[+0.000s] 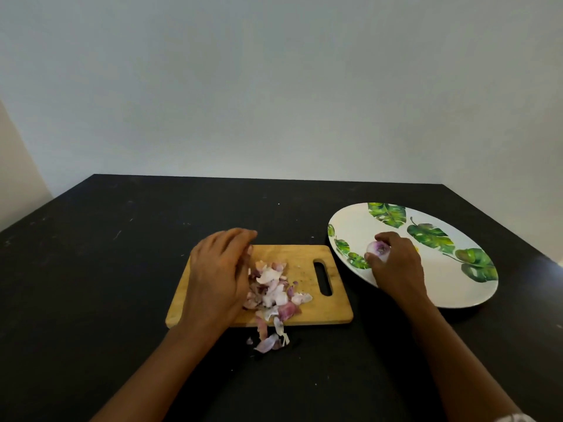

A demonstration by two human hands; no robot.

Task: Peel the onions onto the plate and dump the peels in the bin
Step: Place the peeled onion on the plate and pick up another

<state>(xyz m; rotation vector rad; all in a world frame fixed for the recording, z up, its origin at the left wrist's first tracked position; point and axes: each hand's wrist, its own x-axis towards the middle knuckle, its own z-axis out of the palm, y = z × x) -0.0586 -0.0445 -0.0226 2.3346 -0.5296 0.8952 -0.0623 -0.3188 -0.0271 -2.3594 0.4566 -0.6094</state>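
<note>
Fingers (393,239) of the right hand (396,266) curl round the one peeled onion (378,248), low over the left part of the single leaf-patterned plate (451,287) at the right of the frame. At centre, the left hand (217,269) rests its loosely straight fingers against a heap of peels (274,287) on the one cutting board (307,312); its fingertips are blurred. A few peels spill onto the dark table (122,269).
</note>
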